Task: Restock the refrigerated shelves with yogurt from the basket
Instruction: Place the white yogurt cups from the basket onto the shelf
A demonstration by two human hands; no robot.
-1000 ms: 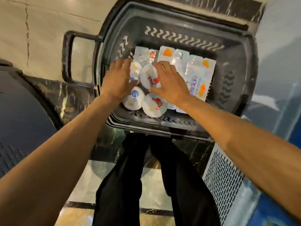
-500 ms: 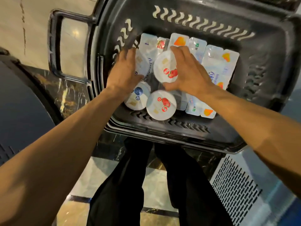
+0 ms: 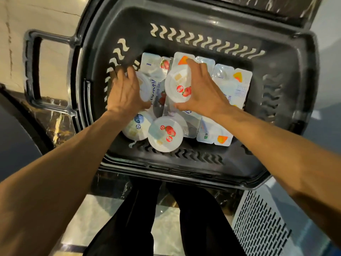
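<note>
Your right grip (image 3: 203, 93) clasped a strawberry yogurt cup (image 3: 177, 85) near the middle of the basket (image 3: 287, 100). Your left grip (image 3: 127, 93) lay spread over a 2nd cup (image 3: 144, 87) by the left wall; whether it held that cup could not be told.

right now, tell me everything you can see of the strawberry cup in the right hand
The strawberry cup is round, lid up, with a whitish translucent plastic lid showing a strawberry picture, a round red label and a beige patch. It lies in the black basket over flat yogurt multipacks. The right hand grips it, fingers over the far rim, thumb at the near edge.
</note>
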